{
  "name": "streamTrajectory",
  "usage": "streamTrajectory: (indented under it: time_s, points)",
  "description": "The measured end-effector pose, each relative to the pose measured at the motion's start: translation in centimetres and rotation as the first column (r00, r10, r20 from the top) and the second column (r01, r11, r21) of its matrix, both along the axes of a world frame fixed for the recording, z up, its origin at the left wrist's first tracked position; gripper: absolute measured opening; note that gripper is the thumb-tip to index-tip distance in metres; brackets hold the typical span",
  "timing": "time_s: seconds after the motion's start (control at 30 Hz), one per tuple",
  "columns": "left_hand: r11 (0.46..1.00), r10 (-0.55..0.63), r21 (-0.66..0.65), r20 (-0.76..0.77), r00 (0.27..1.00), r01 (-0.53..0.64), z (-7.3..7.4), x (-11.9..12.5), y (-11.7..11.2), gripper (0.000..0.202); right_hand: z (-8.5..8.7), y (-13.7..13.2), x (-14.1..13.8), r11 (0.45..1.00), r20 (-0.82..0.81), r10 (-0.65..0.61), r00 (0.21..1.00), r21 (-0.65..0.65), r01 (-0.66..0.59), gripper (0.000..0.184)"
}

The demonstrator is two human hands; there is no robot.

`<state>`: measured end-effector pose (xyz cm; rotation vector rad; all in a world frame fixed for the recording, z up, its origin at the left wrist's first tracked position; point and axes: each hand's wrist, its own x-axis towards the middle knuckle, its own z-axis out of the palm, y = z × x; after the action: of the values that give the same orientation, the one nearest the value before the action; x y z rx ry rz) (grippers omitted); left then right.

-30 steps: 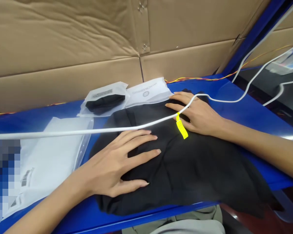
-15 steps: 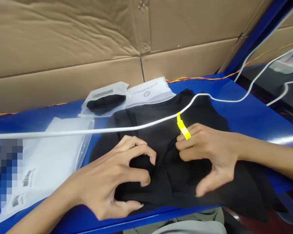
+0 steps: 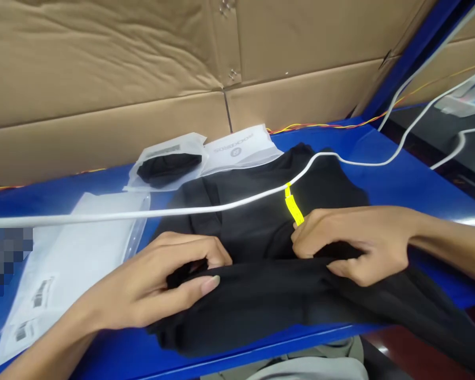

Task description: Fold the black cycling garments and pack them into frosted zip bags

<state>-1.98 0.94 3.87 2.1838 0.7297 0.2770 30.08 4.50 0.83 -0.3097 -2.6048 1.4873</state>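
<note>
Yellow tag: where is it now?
In the head view, the yellow tag lies on the black garment, between the white cable and the right hand.

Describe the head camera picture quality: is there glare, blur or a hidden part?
In the head view, glare streaks the blue table at right; a pixelated patch hides the lower left edge; the black garment is so dark its folds barely show; the left hand and right hand look sharp.

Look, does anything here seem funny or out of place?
Yes, a white cable runs right across the top of the black garment. It looks odd because it isn't part of the clothing and lies in the way.
</note>
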Motion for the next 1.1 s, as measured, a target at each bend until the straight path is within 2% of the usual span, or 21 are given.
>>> streamTrajectory:
  time_s: [0.1,0.17,0.27,0.33,0.37,0.43,0.5,0.53,0.63,0.67,0.73,0.8,0.83,0.9,0.93,1.0,1.07,1.1]
  points:
    - [0.996,-0.010,-0.085,-0.017,1.000,0.009,0.3,-0.4,0.1,0.021,0.1,0.8,0.7,0.992,-0.024,0.017,1.000,-0.121,-0.020,0.015]
    - [0.989,-0.041,-0.139,-0.006,0.999,0.039,0.4,-0.6,0.3,0.021,0.3,0.7,0.9,0.984,-0.020,0.018,1.000,-0.179,-0.021,0.022]
    - [0.964,-0.059,-0.259,-0.008,0.998,0.055,0.6,-1.1,0.6,0.025,0.9,0.0,0.8,0.955,0.001,-0.052,0.999,-0.291,0.050,0.035]
    - [0.922,-0.045,-0.385,-0.015,0.999,0.036,0.9,-1.4,0.6,0.029,1.3,-0.6,0.5,0.925,-0.001,-0.066,0.998,-0.376,0.060,0.032]
    - [0.890,-0.037,-0.455,-0.017,0.999,0.026,1.0,-1.6,0.5,0.032,1.4,-0.8,0.4,0.902,-0.005,-0.011,1.000,-0.431,0.007,0.034]
    - [0.824,-0.011,-0.567,-0.018,1.000,-0.001,1.2,-1.7,0.4,0.035,1.5,-0.9,0.2,0.849,-0.009,0.074,0.997,-0.525,-0.068,0.049]
    - [0.783,0.039,-0.619,-0.032,0.999,-0.050,1.1,-1.8,0.4,0.035,1.5,-0.6,0.3,0.821,-0.009,0.092,0.996,-0.565,-0.081,0.057]
    - [0.770,0.078,-0.633,-0.032,0.996,-0.080,1.0,-1.8,0.5,0.035,1.4,-0.3,0.4,0.826,-0.016,0.085,0.996,-0.558,-0.079,0.061]
    - [0.744,0.270,-0.638,0.017,0.963,-0.197,0.2,-2.1,1.0,0.040,1.3,0.9,1.3,0.894,-0.012,0.068,0.998,-0.443,-0.066,0.076]
    - [0.738,0.362,-0.623,0.040,0.931,-0.260,-0.1,-2.2,1.3,0.044,1.2,1.3,1.7,0.912,0.030,0.021,0.999,-0.411,-0.007,0.078]
    - [0.695,0.556,-0.572,0.043,0.830,-0.436,-0.6,-2.4,1.7,0.043,0.8,2.1,2.4,0.925,0.003,-0.070,0.998,-0.374,0.066,0.075]
    - [0.597,0.699,-0.560,0.012,0.715,-0.574,-0.9,-2.5,2.0,0.039,-0.1,2.9,2.9,0.931,-0.014,-0.135,0.991,-0.343,0.122,0.064]
    - [0.543,0.734,-0.603,0.004,0.679,-0.583,-1.0,-2.5,2.2,0.044,-0.6,3.4,3.1,0.931,0.000,-0.173,0.985,-0.327,0.163,0.059]
    - [0.478,0.747,-0.739,0.057,0.662,-0.475,-1.1,-2.6,2.3,0.070,-1.7,4.4,3.2,0.938,-0.067,-0.266,0.961,-0.248,0.243,0.048]
    - [0.480,0.735,-0.783,0.112,0.669,-0.396,-1.1,-2.7,2.3,0.084,-2.2,4.9,3.2,0.938,-0.078,-0.308,0.948,-0.194,0.288,0.041]
    - [0.559,0.697,-0.760,0.215,0.685,-0.331,-1.1,-2.9,2.5,0.094,-2.7,5.7,3.0,0.912,-0.100,-0.407,0.908,-0.101,0.397,0.032]
    - [0.642,0.674,-0.640,0.206,0.710,-0.423,-1.2,-3.1,2.7,0.089,-2.7,6.1,2.9,0.871,-0.120,-0.492,0.862,-0.085,0.484,0.030]
    - [0.649,0.689,-0.571,0.163,0.706,-0.502,-1.2,-3.1,2.9,0.086,-2.5,6.2,2.8,0.855,-0.122,-0.519,0.846,-0.100,0.510,0.034]
